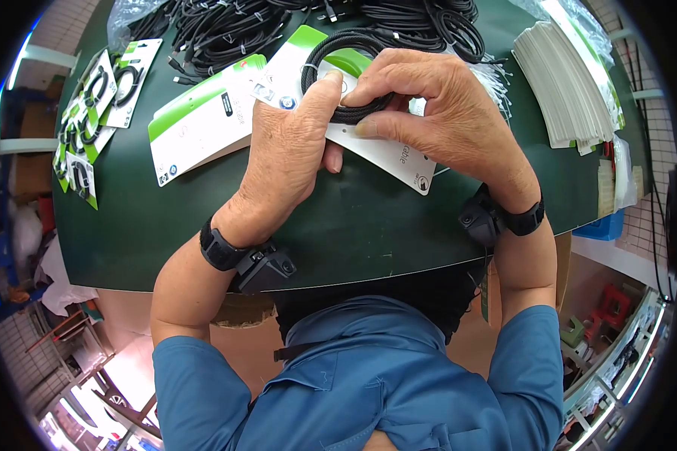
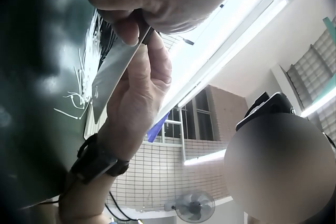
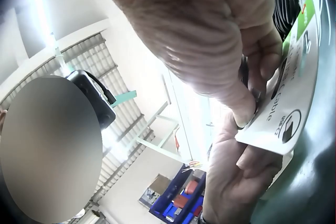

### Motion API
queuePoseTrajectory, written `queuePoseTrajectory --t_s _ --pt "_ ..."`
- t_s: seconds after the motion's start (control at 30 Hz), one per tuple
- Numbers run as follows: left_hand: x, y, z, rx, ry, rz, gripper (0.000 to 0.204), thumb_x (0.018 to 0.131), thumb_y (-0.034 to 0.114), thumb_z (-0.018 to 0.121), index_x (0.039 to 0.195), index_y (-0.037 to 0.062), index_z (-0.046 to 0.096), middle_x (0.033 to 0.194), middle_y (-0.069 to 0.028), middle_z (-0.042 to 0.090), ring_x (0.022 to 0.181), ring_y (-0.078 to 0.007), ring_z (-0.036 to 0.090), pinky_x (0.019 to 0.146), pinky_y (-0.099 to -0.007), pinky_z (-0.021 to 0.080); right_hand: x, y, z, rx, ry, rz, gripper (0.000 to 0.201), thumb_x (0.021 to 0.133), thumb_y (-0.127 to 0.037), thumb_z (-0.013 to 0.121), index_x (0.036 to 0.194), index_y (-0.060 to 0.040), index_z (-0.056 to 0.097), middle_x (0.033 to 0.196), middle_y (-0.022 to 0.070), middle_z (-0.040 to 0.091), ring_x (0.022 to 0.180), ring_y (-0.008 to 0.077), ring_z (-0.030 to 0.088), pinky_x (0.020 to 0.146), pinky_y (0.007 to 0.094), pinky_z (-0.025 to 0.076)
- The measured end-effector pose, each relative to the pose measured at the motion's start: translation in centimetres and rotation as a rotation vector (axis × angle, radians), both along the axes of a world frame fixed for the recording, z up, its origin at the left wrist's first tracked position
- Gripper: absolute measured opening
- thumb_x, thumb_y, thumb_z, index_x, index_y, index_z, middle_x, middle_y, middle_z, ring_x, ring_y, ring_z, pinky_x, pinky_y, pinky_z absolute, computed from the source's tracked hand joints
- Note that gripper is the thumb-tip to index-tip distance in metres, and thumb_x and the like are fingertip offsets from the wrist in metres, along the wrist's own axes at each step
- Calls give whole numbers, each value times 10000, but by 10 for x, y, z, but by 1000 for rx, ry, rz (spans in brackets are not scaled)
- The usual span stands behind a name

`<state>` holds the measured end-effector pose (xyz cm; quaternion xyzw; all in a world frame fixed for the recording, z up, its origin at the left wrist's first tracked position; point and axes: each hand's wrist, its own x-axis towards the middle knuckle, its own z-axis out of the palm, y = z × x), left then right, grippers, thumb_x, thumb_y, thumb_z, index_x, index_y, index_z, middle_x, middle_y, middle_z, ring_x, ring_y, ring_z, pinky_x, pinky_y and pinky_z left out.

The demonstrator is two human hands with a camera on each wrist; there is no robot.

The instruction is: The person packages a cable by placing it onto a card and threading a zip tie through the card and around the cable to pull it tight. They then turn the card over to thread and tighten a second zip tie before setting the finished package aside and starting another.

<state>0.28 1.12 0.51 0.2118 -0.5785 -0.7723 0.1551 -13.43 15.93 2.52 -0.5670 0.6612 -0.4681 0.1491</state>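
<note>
A white and green packaging card (image 1: 387,154), printed with the word "cable", is gripped by my left hand (image 1: 287,146), thumb on its face and fingers behind. On the card lies a coiled black cable (image 1: 352,115), the left thumb at its near side. My right hand (image 1: 451,109) pinches the coil's right side between thumb and fingers. From the left wrist view, the card (image 2: 113,71) appears nearly edge-on between both hands. In the right wrist view, the left fingers support the card (image 3: 283,124) from beneath; the right fingers hide much of the coil.
Blank-looking stacked cards (image 1: 203,124) lie left of the hands. Farther left is a pile of carded cables (image 1: 90,113). Bundles of loose black cables (image 1: 229,37) cover the back of the green table (image 1: 353,225). White ties (image 1: 495,89) and a thick card stack (image 1: 560,90) sit right.
</note>
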Motion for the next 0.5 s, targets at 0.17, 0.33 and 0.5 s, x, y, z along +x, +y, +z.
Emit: queuePoseTrajectory --t_s 0.17,0.33,0.5 --pt "-2 0 -1 7 49 -25 243 1040 230 652 1091 -7 645 816 -45 666 461 -75 532 362 -217 382 -1 1 1 24 1 15 227 815 -7 843 1035 -43 798 955 24 716 817 121 659 704 263 525" --pt "-1 2 0 -24 -16 -27 312 1062 314 661 1127 9 686 802 -31 686 447 -67 521 365 -203 350 -3 2 1 13 -27 28 204 817 2 831 1011 -38 783 929 16 694 821 123 649 696 268 519" --pt "-1 0 3 4 1 -36 276 1040 273 686 1103 5 661 807 -29 670 455 -70 525 358 -213 367 -4 3 1 41 -34 51 201 816 7 817 1005 -39 768 924 14 677 831 128 648 698 279 526"
